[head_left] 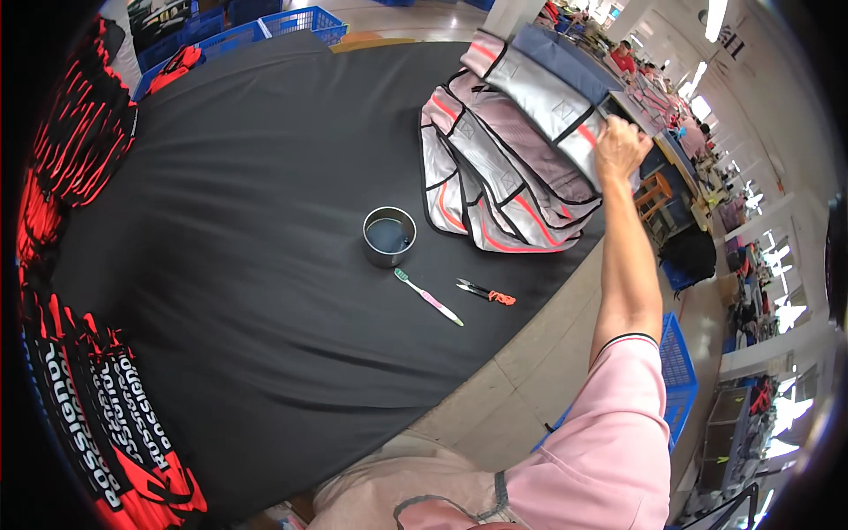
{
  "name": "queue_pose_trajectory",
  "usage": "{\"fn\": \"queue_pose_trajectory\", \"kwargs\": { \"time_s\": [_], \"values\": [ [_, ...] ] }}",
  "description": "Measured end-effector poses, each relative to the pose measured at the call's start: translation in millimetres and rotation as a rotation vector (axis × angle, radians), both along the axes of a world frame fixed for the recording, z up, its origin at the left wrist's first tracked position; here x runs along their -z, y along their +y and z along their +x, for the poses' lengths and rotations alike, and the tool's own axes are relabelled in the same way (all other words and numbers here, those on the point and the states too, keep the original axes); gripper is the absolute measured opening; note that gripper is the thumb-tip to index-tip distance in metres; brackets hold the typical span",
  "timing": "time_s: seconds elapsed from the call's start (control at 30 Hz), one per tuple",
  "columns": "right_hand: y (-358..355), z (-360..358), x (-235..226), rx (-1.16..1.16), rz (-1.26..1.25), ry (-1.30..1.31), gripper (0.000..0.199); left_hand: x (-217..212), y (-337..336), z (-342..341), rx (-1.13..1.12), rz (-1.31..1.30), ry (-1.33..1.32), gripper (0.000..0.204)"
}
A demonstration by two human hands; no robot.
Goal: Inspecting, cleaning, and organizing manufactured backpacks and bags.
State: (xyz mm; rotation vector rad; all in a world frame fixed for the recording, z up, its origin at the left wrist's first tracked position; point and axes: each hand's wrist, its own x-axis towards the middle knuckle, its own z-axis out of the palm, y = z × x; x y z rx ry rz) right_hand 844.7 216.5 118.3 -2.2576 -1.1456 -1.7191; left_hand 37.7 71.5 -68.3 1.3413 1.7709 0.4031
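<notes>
At the far right of the table, my right hand (622, 148) is closed on the edge of a silver fabric piece (541, 99) with black binding and coral stripes. That piece is raised at a slant above a fanned pile of similar silver fabric pieces (495, 168). A dark blue panel (565, 60) shows just behind it. Nearer to me stands a metal cup (385, 257) with dark liquid in it. Beside the cup lie a toothbrush (431, 299) with green bristles and a pair of thread snips (501, 299) with orange wrapping on the handle. My left hand is out of view.
Black cloth (256, 265) covers the table. Red and black fabric goods lie in piles (93, 124) along the left edge, with more striped pieces (106, 415) at the near left. Blue crates (305, 25) stand beyond the far edge, and another blue crate (678, 375) is on the floor at right.
</notes>
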Motion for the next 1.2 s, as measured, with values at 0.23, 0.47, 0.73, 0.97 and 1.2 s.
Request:
{"fn": "queue_pose_trajectory", "kwargs": {
  "time_s": [0.23,0.47,0.73,0.97,1.2],
  "values": [
    [29,-73,-109,-0.089,0.041,-0.301,0.014,27,-61,37,0.291,-0.314,-0.079,0.031],
    [79,-243,-131,-0.799,-0.045,-0.424,0.021,0,37,41,0.049,0.206,-0.444,0.022],
    [194,-366,36,-1.192,-0.508,-0.095,0.028,-19,125,32,-0.025,1.009,0.35,0.07],
    [92,-414,204,-1.453,-0.764,0.512,0.037,34,115,36,0.513,0.588,0.518,0.089],
    [-38,-353,277,-0.899,-0.496,0.718,0.04,54,127,30,0.38,0.799,0.466,0.064]
  ]
}}
